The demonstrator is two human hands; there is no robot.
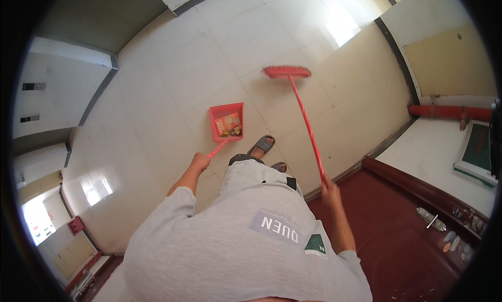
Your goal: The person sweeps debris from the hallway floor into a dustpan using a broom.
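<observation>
My left hand grips the pink handle of a red long-handled dustpan, whose pan is in front of my feet. Inside the pan lie a printed red-orange packet and some small crumpled litter. Around the upper part of a red-and-white striped broom handle my right hand is closed. The red broom head is farther forward and to the right of the dustpan, slightly blurred; whether its bristles touch the floor I cannot tell.
Pale tiles cover the floor, with small dark specks on the right. A dark red door with a metal lock stands close on my right. A red pipe runs along the right wall. Elevator call panels are on the left wall.
</observation>
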